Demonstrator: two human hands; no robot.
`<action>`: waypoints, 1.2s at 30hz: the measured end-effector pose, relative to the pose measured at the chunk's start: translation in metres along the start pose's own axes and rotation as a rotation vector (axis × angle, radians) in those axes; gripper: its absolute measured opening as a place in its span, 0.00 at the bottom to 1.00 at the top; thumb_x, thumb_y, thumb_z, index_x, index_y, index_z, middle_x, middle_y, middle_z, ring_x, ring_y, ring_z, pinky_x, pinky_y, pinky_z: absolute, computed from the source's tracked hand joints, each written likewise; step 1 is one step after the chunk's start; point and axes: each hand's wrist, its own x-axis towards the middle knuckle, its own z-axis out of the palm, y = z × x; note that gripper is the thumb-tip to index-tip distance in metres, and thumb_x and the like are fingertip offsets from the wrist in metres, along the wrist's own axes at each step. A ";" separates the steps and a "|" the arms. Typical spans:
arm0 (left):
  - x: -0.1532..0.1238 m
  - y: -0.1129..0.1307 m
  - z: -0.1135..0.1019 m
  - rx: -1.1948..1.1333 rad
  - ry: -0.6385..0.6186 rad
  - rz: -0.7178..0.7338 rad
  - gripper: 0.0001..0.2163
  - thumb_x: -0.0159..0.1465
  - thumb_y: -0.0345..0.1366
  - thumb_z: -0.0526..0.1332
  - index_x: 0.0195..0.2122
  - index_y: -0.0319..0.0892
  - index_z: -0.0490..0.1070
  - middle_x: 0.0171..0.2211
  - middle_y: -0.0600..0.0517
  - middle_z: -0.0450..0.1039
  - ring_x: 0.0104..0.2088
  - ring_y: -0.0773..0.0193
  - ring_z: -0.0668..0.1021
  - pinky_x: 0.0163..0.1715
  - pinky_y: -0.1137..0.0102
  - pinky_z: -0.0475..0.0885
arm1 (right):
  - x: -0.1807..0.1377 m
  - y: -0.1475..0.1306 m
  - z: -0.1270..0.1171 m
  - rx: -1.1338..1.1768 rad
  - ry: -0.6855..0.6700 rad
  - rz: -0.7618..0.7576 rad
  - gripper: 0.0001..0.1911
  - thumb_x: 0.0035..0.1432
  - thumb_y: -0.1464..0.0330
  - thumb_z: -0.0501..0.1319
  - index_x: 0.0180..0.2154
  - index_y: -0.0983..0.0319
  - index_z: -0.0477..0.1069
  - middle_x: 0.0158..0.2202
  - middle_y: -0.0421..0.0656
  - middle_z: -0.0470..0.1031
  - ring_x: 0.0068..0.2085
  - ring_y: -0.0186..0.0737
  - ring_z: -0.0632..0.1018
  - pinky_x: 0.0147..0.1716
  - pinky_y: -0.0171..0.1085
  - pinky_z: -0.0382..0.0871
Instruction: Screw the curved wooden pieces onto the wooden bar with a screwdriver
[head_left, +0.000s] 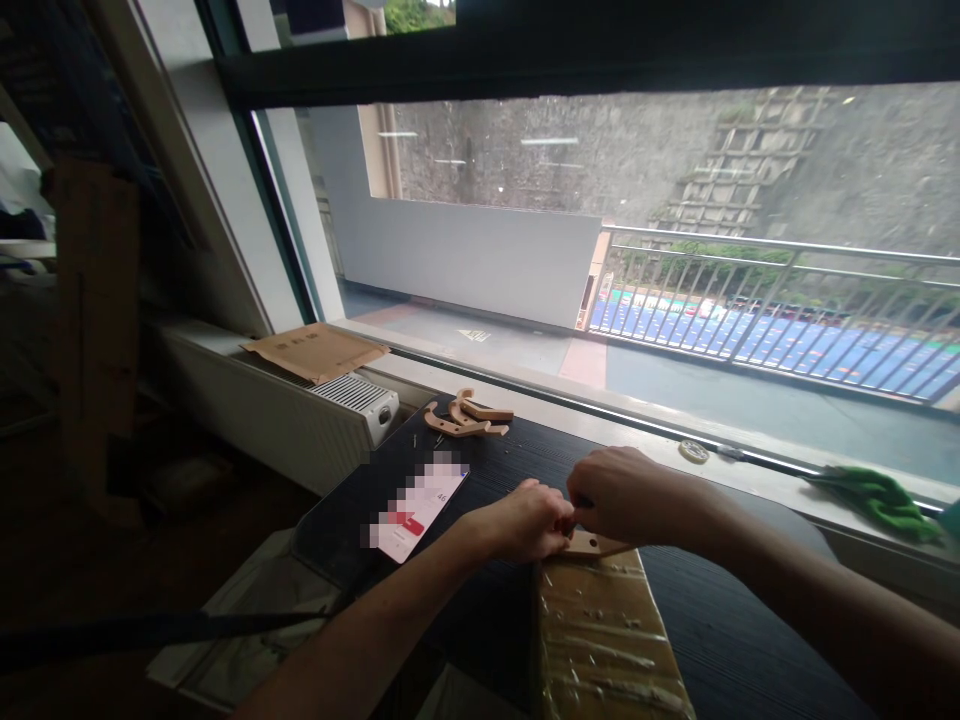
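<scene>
A pale wooden piece (598, 544) with a dark hole lies across the far end of a box (611, 640) wrapped in clear tape. My left hand (534, 522) is closed, its fingers at the left end of the wooden piece. Just above that piece, my right hand (621, 492) is curled into a grip with its knuckles up, right against my left fingers. Whatever sits inside the right grip is hidden. Several curved wooden hooks with holes (463, 415) lie in a small pile farther back, with a few small metal screws (439, 440) near them.
On the dark table (720, 610), a phone (409, 530) with a partly blurred screen lies left of my hands. A tape roll (694, 452) and a green cloth (885, 498) rest along the windowsill. A cardboard sheet (319, 350) covers part of a white unit at left.
</scene>
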 end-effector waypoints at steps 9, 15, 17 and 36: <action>0.000 0.001 -0.001 0.002 -0.011 0.008 0.02 0.57 0.30 0.61 0.28 0.41 0.72 0.30 0.53 0.74 0.34 0.63 0.75 0.38 0.70 0.65 | -0.005 -0.004 -0.008 0.002 -0.051 -0.007 0.07 0.49 0.76 0.59 0.27 0.64 0.76 0.24 0.42 0.74 0.24 0.32 0.69 0.22 0.33 0.50; 0.001 0.001 0.000 0.001 0.006 0.005 0.03 0.58 0.29 0.59 0.28 0.40 0.71 0.32 0.52 0.75 0.35 0.63 0.75 0.39 0.69 0.65 | 0.000 0.003 0.005 0.016 -0.004 0.023 0.10 0.53 0.68 0.57 0.27 0.62 0.76 0.23 0.42 0.74 0.23 0.33 0.69 0.21 0.33 0.49; 0.000 0.000 0.000 0.000 0.005 0.008 0.03 0.58 0.30 0.59 0.28 0.40 0.72 0.31 0.52 0.75 0.35 0.62 0.75 0.40 0.69 0.64 | -0.001 0.004 0.004 0.028 0.003 0.022 0.10 0.53 0.67 0.57 0.32 0.58 0.77 0.26 0.41 0.76 0.26 0.35 0.71 0.22 0.33 0.51; -0.001 0.002 -0.002 -0.006 -0.009 0.031 0.04 0.60 0.31 0.58 0.33 0.39 0.73 0.32 0.52 0.76 0.34 0.65 0.75 0.38 0.73 0.65 | 0.002 -0.008 -0.012 -0.001 -0.044 0.002 0.09 0.52 0.70 0.59 0.34 0.63 0.77 0.28 0.44 0.76 0.27 0.36 0.73 0.22 0.32 0.52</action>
